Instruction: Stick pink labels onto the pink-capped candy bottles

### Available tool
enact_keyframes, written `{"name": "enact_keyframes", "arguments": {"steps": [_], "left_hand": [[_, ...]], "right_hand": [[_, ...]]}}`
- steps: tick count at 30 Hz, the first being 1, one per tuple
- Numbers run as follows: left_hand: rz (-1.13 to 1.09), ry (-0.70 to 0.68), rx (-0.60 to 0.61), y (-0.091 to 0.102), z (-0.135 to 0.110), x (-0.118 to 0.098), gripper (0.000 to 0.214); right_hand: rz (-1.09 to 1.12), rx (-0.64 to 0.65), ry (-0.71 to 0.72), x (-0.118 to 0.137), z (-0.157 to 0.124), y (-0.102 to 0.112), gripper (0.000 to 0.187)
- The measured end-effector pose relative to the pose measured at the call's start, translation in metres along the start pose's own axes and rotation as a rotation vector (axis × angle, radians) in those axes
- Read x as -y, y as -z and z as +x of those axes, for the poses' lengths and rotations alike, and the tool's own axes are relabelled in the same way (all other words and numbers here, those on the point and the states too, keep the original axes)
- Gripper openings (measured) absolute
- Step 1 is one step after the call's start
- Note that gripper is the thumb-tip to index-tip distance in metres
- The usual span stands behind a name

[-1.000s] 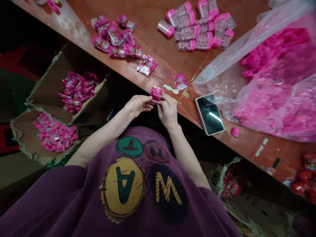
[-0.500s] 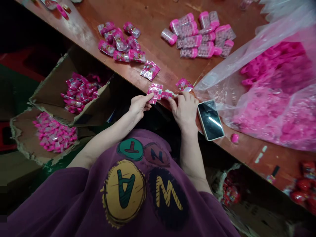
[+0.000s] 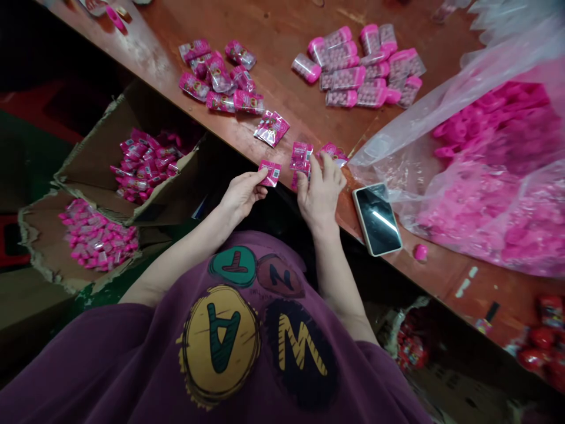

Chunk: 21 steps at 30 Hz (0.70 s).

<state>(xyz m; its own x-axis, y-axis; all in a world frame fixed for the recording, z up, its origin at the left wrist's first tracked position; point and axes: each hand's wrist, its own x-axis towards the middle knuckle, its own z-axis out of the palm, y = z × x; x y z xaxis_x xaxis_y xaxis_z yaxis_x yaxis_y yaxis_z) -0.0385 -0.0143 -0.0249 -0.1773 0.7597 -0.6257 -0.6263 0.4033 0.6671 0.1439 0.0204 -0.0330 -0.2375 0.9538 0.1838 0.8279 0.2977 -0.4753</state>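
Observation:
My left hand pinches a small flat pink printed wrapper between thumb and fingers, just off the table's edge. To its right, my right hand has its thumb and fingers around another pink wrapper, whose lower part is partly hidden by the thumb. Beyond the right fingertips lies a further pink wrapper on the table. A small stack of flat wrappers rests ahead of the left hand.
Pink-wrapped little bottles and clear bead-filled bottles with pink caps lie farther back. At right are a phone, a loose pink cap and a plastic bag of pink parts. Cartons of pink items stand below left.
My hands have drawn apart. The wrappers that were close together between them are now separate, one in each hand. The right fingers have lifted and spread a little.

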Motion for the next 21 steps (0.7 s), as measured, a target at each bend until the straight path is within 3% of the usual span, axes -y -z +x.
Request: {"name": "enact_keyframes", "arguments": {"steps": [2,5,7,13,17,21], "left_hand": [[-0.04,-0.052,0.078,-0.004,-0.007,-0.001,0.034],[-0.033,-0.079,0.148,-0.01,-0.013,0.001,0.029],[0.018,-0.074,0.172,-0.011,-0.014,0.001,0.027],[0.188,-0.119,0.236,-0.013,-0.009,-0.001,0.033],[0.178,-0.169,0.156,-0.025,-0.007,0.0,0.036],[0.139,-0.131,0.063,-0.035,-0.004,-0.003,0.039]], "right_hand": [[0.322,-0.06,-0.042,0.012,-0.009,-0.005,0.054],[0.831,-0.029,-0.124,0.029,-0.016,-0.018,0.053],[0.998,-0.024,-0.155,0.033,-0.014,-0.022,0.05],[1.086,0.107,-0.134,0.02,-0.01,-0.007,0.042],[1.044,0.067,-0.168,0.02,-0.006,-0.009,0.036],[0.889,0.016,-0.112,0.025,0.003,-0.011,0.032]]}}
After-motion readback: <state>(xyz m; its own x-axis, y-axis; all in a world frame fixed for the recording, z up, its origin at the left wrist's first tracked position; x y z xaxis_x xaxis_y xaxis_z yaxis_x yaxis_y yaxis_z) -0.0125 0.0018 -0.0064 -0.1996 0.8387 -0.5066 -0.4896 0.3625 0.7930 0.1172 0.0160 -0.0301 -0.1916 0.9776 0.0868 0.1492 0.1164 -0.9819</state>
